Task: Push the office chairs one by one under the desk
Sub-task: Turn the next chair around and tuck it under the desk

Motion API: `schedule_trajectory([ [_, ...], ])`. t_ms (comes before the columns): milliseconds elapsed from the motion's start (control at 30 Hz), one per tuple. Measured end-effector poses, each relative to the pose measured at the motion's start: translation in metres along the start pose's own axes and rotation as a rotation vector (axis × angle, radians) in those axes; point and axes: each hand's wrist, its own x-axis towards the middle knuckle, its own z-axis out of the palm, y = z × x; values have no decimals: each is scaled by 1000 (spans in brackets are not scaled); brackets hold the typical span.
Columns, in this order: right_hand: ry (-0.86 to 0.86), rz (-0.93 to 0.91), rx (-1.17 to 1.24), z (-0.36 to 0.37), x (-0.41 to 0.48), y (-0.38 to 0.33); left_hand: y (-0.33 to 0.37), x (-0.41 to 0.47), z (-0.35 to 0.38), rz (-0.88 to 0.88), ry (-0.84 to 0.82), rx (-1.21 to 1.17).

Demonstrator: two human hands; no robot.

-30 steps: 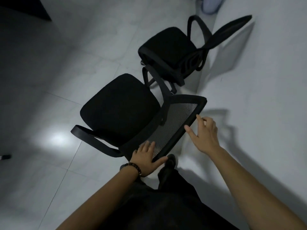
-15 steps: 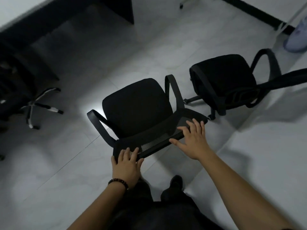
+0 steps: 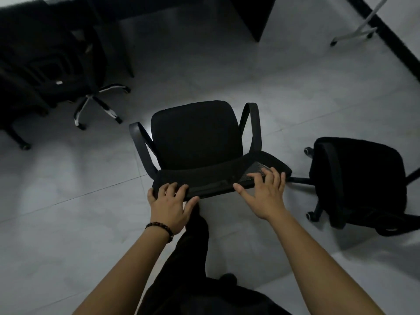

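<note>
A black office chair [image 3: 195, 137] with a mesh backrest and two armrests stands right in front of me, its seat facing the dark desk [image 3: 177, 7] at the top. My left hand [image 3: 170, 203] grips the left end of the backrest's top edge, thumb under it. My right hand [image 3: 264, 193] lies on the right part of the same edge with fingers spread over the mesh. A second black office chair [image 3: 361, 180] stands to the right, turned sideways. A third chair [image 3: 45, 64] sits partly under the desk at the left.
The floor is pale tile with a bright glare patch behind the middle chair. A desk panel leg [image 3: 256, 17] drops at the upper centre. A white metal stand base [image 3: 354, 35] and a black skirting line lie at the upper right. My dark trouser leg [image 3: 195, 235] is below the chair.
The chair has swung round so its seat now faces the desk. My view has turned left with it. My right hand has shifted from the backrest's side onto its top edge.
</note>
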Motion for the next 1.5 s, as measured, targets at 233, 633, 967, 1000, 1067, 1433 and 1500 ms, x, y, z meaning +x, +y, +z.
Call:
schedule_trajectory([
  [233, -41, -75, -49, -47, 155, -68, -37, 132, -56, -73, 19, -3],
  [633, -103, -105, -58, -109, 366, -162, -98, 346, -158, -80, 11, 14],
  [967, -172, -149, -95, -183, 580, -198, -82, 545, -235, -157, 47, -65],
  [1000, -176, -152, -95, -190, 597, -202, -82, 563, -244, -167, 45, -73],
  [1067, -185, -157, -91, -203, 631, -211, -81, 597, -260, -186, 49, -79],
  [1433, -181, -169, -105, -222, 742, -265, -118, 705, -295, -167, 84, -35],
  [1500, -160, -154, -96, -218, 749, -280, -133, 718, -298, -150, 100, -36],
])
